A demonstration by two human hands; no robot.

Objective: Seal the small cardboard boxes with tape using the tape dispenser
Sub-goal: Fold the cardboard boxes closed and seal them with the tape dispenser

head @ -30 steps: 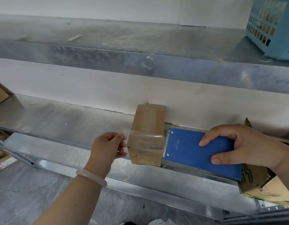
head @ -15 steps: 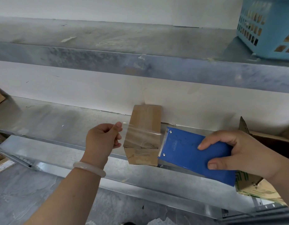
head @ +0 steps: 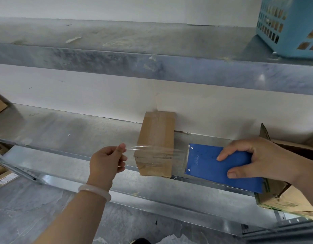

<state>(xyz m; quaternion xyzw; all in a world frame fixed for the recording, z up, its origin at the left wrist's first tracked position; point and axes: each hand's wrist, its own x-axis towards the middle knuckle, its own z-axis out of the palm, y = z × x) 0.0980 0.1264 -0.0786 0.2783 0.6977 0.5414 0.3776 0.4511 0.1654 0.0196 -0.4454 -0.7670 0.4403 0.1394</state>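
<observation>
— Where the left hand (head: 107,160) pinches at the left, what is it gripping?
— The free end of the clear tape (head: 153,152), thumb and forefinger closed together on it. A pale bangle (head: 94,191) sits on that wrist.
— And the tape runs where?
— Rightward, as a glossy, slightly wrinkled band across the near part of the small cardboard box (head: 155,143), and on to the toothed edge of the tape dispenser (head: 220,166).
— How does the box look?
— Plain brown, narrow, flaps folded shut, with an older strip of tape shining down its middle. It lies on the metal shelf (head: 64,132), its far end against the white wall, its near end at the shelf's front lip.
— The dispenser?
— A flat blue body with two small rivets by the cutting edge, just right of the box. The right hand (head: 261,161) is clamped on it, fingers over the top, thumb along the near side.
— Anything further right?
— A larger open carton (head: 289,199) under that hand, and a blue basket (head: 291,25) on the shelf above.
</observation>
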